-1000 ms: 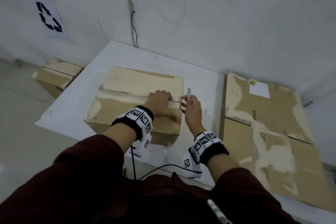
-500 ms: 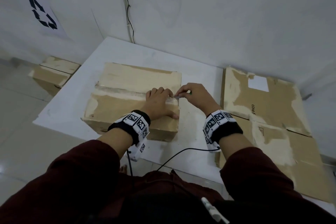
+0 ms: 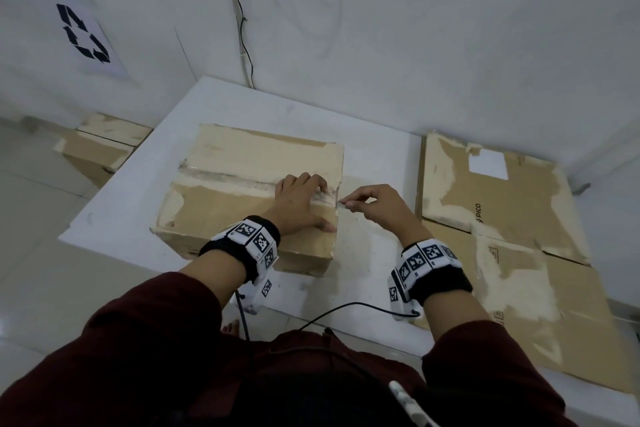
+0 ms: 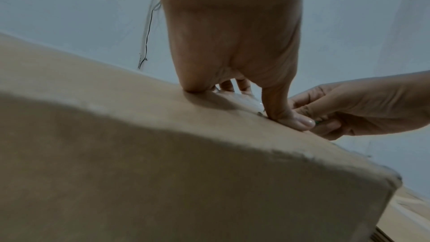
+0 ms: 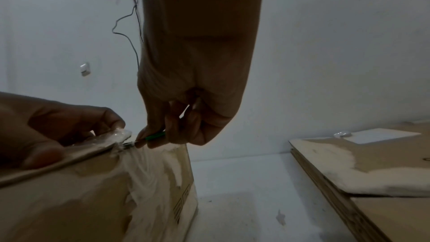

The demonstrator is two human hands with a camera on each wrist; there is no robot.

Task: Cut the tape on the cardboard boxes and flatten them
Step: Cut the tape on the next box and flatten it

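A white table (image 3: 145, 184) carries the sealed cardboard box (image 3: 221, 215), with flattened cardboard (image 3: 512, 225) lying just to its right. The box is judged light and hollow, stiff at its edges but likely to give under pressure near the centre seam, so bracing is best done beside the seam. The left hand (image 3: 301, 199) is pressed on the lid with fingers spread, grasping nothing. The clear tape (image 3: 225, 177) looks slick and thin. A green-handled cutter (image 5: 154, 136) is pinched in the right hand (image 3: 375, 206), its blade at the seam's right end.
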